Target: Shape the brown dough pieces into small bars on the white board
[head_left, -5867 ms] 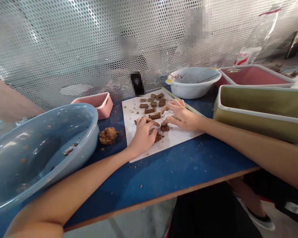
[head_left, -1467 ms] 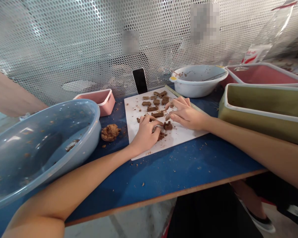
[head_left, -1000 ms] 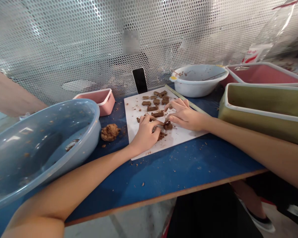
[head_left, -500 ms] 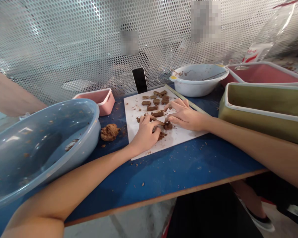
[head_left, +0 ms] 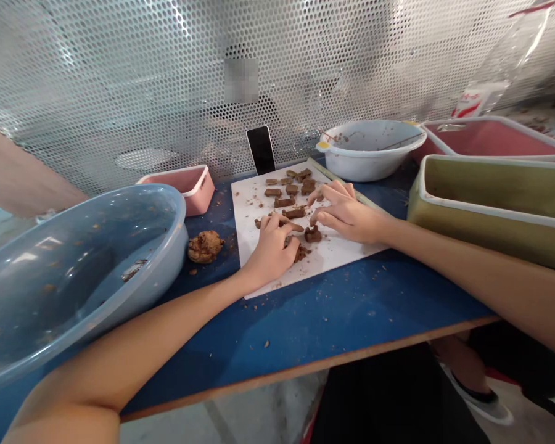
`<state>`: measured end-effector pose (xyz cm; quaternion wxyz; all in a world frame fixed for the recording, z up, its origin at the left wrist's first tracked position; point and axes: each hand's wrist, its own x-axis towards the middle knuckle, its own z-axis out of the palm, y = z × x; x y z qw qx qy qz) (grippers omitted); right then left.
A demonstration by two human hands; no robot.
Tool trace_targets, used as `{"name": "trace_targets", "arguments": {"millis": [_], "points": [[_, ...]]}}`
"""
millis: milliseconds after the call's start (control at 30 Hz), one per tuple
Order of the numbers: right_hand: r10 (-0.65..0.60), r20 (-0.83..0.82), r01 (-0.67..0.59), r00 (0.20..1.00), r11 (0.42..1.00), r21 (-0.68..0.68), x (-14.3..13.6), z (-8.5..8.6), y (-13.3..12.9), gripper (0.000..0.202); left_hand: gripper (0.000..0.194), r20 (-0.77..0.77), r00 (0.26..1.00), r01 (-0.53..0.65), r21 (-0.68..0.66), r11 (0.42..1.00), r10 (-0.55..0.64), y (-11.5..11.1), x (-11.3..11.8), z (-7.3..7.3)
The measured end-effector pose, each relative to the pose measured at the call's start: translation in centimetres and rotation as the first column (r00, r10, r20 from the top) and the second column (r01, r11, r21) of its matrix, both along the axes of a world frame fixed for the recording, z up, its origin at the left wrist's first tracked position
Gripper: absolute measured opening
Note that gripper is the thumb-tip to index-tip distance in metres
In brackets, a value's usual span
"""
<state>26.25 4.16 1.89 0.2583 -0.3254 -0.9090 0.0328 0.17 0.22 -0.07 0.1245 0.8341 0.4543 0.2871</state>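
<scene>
A small brown clay piece (head_left: 313, 234) with raised ends stands on the white board (head_left: 263, 277), between my two hands. My left hand (head_left: 272, 250) rests on the board just left of it, fingers apart, over clay crumbs (head_left: 301, 253); what lies under its palm is hidden. Just above the board on the right, my right hand (head_left: 346, 216) has its fingers spread and bent, with the tips near the piece but apart from it. Farther back lie several shaped clay pieces, one long clay piece (head_left: 294, 212) close to my left fingertips.
A clay lump (head_left: 205, 246) sits beside the large blue basin (head_left: 173, 246). Behind are a pink basket (head_left: 201, 194), a phone (head_left: 261, 150) leaning on perforated metal and a stick (head_left: 321, 168). At right stand a white basin (head_left: 365, 163), a pink bin (head_left: 499, 135) and an olive bin (head_left: 485, 225).
My right fingers have come away from the small clay piece, lifting slightly, so more of it shows. My left hand has hardly moved.
</scene>
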Motion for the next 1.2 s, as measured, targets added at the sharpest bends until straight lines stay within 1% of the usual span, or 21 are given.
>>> {"name": "trace_targets", "arguments": {"millis": [167, 300, 433, 667, 767, 1000, 1200], "points": [[0.023, -0.004, -0.023, 1.0, 1.0, -0.018, -0.13, 0.23, -0.2, 0.076, 0.035, -0.027, 1.0, 0.005, 0.005, 1.0, -0.005, 0.03, -0.06, -0.05], [0.033, 0.012, -0.033, 0.999, 0.999, -0.042, -0.12, 0.47, -0.37, 0.072, 0.037, -0.038, 0.999, 0.011, 0.014, 1.0, -0.01, 0.05, -0.15, -0.08], [0.051, 0.023, -0.05, 0.998, 0.997, -0.05, -0.15, 0.36, -0.32, 0.069, 0.036, -0.034, 0.999, 0.021, -0.001, 1.0, -0.021, 0.02, -0.15, 0.02], [0.083, 0.005, -0.082, 0.997, 0.995, -0.052, -0.22, 0.34, -0.25, 0.072, 0.037, -0.032, 0.999, 0.023, -0.017, 1.0, -0.023, -0.04, -0.11, 0.18], [0.087, -0.006, -0.087, 0.996, 0.994, -0.062, -0.25, 0.41, -0.32, 0.072, 0.038, -0.03, 0.999, 0.024, -0.013, 1.0, -0.024, -0.02, -0.11, 0.11], [0.08, 0.005, -0.079, 0.997, 0.993, -0.088, -0.29, 0.26, -0.24, 0.065, 0.039, -0.044, 0.999, 0.023, -0.005, 1.0, -0.023, -0.04, -0.08, 0.17], [0.086, 0.02, -0.084, 0.996, 0.992, -0.094, -0.24, 0.23, -0.21, 0.065, 0.04, -0.062, 0.998, 0.022, 0.006, 1.0, -0.022, -0.03, -0.09, 0.18]]}}
